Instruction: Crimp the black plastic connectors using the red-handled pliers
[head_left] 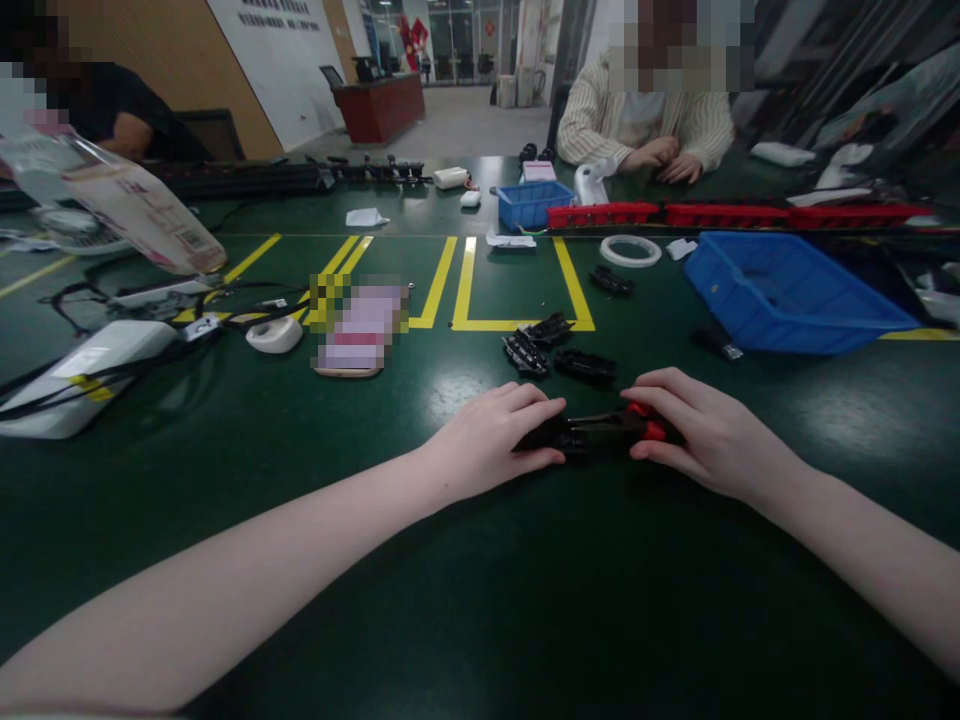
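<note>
On the dark green table, my left hand (496, 437) is closed over a small black plastic part (550, 437) and presses it down. My right hand (705, 430) grips the red handles of a pair of pliers (613, 424), whose dark jaws point left and meet the black part between my hands. Three more black plastic parts (556, 350) lie just beyond my hands, near the yellow floor-style markings.
A large blue bin (787, 290) sits at the right, a smaller blue bin (531, 203) farther back. A white tape roll (274, 334), cables and a white box (75, 375) lie at the left. A white ring (631, 250) and red strips (720, 214) lie ahead. Two other people sit across the table.
</note>
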